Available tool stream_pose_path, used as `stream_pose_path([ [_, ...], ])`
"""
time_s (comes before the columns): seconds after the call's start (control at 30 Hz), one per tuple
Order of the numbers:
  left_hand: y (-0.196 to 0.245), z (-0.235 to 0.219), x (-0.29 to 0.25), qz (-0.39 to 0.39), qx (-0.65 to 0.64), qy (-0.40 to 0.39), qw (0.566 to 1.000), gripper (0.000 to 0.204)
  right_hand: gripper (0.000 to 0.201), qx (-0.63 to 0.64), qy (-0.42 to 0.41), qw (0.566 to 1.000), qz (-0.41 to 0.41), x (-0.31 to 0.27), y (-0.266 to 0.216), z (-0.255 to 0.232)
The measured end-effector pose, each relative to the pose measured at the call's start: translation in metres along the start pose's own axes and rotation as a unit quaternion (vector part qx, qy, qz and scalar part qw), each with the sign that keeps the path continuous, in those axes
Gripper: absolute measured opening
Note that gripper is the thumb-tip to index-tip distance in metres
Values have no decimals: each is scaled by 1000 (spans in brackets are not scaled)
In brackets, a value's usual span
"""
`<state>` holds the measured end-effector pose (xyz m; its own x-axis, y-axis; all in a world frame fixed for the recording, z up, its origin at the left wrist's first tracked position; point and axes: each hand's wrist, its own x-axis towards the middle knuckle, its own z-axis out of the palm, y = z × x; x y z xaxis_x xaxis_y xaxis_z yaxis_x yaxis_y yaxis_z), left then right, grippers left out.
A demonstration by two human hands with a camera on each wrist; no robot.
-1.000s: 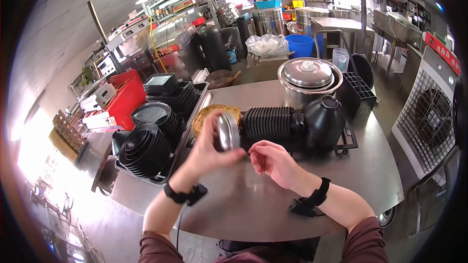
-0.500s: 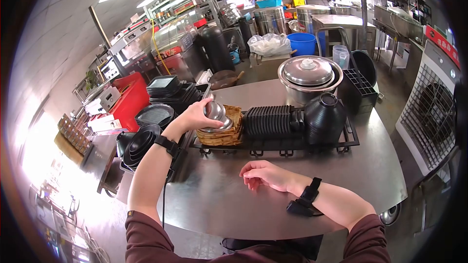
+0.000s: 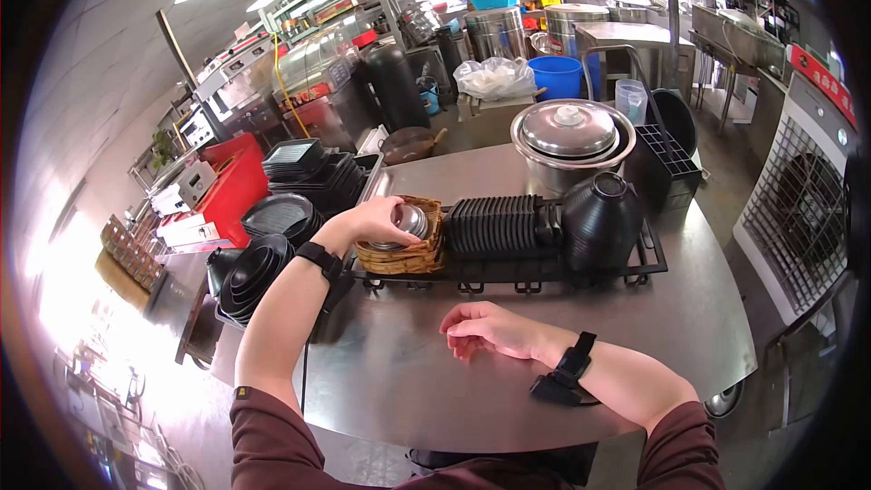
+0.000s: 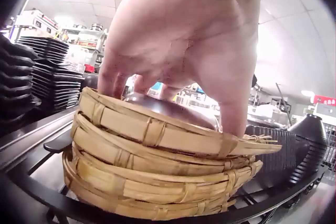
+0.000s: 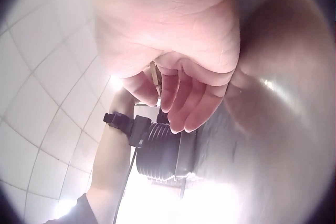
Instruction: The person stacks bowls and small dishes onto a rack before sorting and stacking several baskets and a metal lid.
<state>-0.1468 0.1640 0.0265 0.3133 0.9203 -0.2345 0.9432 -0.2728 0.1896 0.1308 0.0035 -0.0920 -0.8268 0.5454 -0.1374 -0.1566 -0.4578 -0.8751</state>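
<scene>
Stacked wicker baskets [image 3: 399,259] stand at the left end of a black rack [image 3: 581,270]. Inside the top basket [image 4: 173,135] lies a shiny metal dish [image 3: 410,220], and the left hand [image 3: 379,220] grips it from above, fingers and thumb spread round its edge. Seen from the left wrist, the dish [image 4: 168,109] sits below the rim, partly hidden by the hand [image 4: 181,45]. The right hand [image 3: 494,328] rests on the steel table [image 3: 435,399] in front of the rack, loosely curled and holding nothing; its fingers [image 5: 181,98] hang relaxed in the right wrist view.
Right of the baskets, a row of black dishes [image 3: 494,227] and a stack of black bowls [image 3: 601,222] fill the rack. Behind stands a lidded steel pot [image 3: 572,141]. Black bowls [image 3: 259,281] and plates [image 3: 281,216] sit on a tray at left.
The left hand has carried the metal dish left and down into the top basket. The right hand has lowered from beside the left one to the tabletop.
</scene>
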Motion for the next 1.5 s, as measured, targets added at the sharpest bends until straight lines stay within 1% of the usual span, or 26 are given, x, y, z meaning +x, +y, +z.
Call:
stream_pose_path([
  [0.03, -5, 4, 3, 0, 0, -1, 1000, 107, 24, 3, -2, 1000, 1, 0, 0, 0],
  [0.1, -10, 11, 2, 108, 25, 107, 988, 102, 24, 6, -4, 1000, 4, 1, 0, 0],
  [0.13, -8, 10, 0, 106, 20, 109, 988, 102, 24, 13, -9, 1000, 4, 2, 1, -1],
  [0.2, 3, 2, -4, 55, 7, 12, 998, 99, 24, 18, -12, 1000, 6, 1, 1, -2],
  [0.23, 4, 2, -3, 55, 4, 12, 998, 99, 23, 19, -14, 1000, 5, 2, 1, -3],
  [0.3, 6, 1, -1, -10, -39, -13, 999, 97, 23, 19, -16, 1000, 4, 2, 2, -3],
  [0.33, 7, 3, -3, -10, -39, -13, 999, 97, 22, 21, -18, 1000, 5, 2, 2, -3],
  [0.4, 7, 11, -9, 35, 48, 69, 996, 84, 21, 23, -19, 1000, 5, 3, 3, -3],
  [0.43, 4, 19, -11, 35, 47, 69, 996, 84, 20, 29, -22, 999, 2, 3, 4, -3],
  [0.47, -1, 29, -10, 94, 65, 202, 973, 73, 18, 33, -24, 999, -1, 4, 4, -4],
  [0.5, -4, 31, -8, 149, 82, 333, 927, 63, 18, 29, -24, 999, -1, 4, 4, -7],
  [0.53, 35, 13, -33, 151, -86, 374, 911, 44, 18, 32, -26, 999, 0, 5, 8, -9],
  [0.57, 52, 15, -45, 161, -210, 472, 841, 34, 18, 36, -30, 999, 0, 7, 10, -10],
  [0.63, 66, 31, -75, 146, -429, 451, 769, 37, 17, 35, -21, 999, 4, 6, 6, -8],
  [0.77, 47, 82, -109, 262, -539, 380, 705, 51, 16, 56, -17, 998, 4, 4, 8, -9],
  [0.83, 26, 88, -107, 264, -515, 410, 705, 53, 16, 63, -18, 998, 4, 6, 6, -12],
  [0.9, -1, 100, -101, 246, -614, 446, 603, 53, 16, 88, -9, 996, 2, 4, 7, -14],
  [0.97, -14, 104, -105, 176, -707, 432, 532, 47, 16, 90, -18, 996, 5, 3, 6, -16],
  [1.03, -35, 109, -103, 89, -641, 474, 597, 40, 17, 97, -28, 995, 4, 2, 6, -18],
  [1.1, -42, 113, -102, 25, -510, 501, 698, 23, 17, 108, -26, 994, -8, 4, 7, -19],
  [1.17, -48, 122, -89, 51, -463, 497, 732, 32, 17, 111, -20, 994, -4, 4, 5, -17],
  [1.27, -63, 135, -78, 14, -418, 420, 805, 50, 18, 113, -9, 994, 0, 2, 3, -15],
  [1.3, -58, 130, -83, 10, -420, 422, 803, 50, 18, 113, -7, 994, -3, 1, 2, -16],
  [1.37, -42, 113, -98, -17, -459, 361, 812, 53, 19, 109, -9, 994, -2, 2, 3, -17],
  [1.43, -38, 114, -96, -4, -443, 367, 818, 56, 19, 108, -6, 994, -1, 1, 2, -16],
  [1.5, -23, 110, -99, -55, -417, 342, 840, 58, 19, 102, -4, 995, -1, 1, 1, -16],
])
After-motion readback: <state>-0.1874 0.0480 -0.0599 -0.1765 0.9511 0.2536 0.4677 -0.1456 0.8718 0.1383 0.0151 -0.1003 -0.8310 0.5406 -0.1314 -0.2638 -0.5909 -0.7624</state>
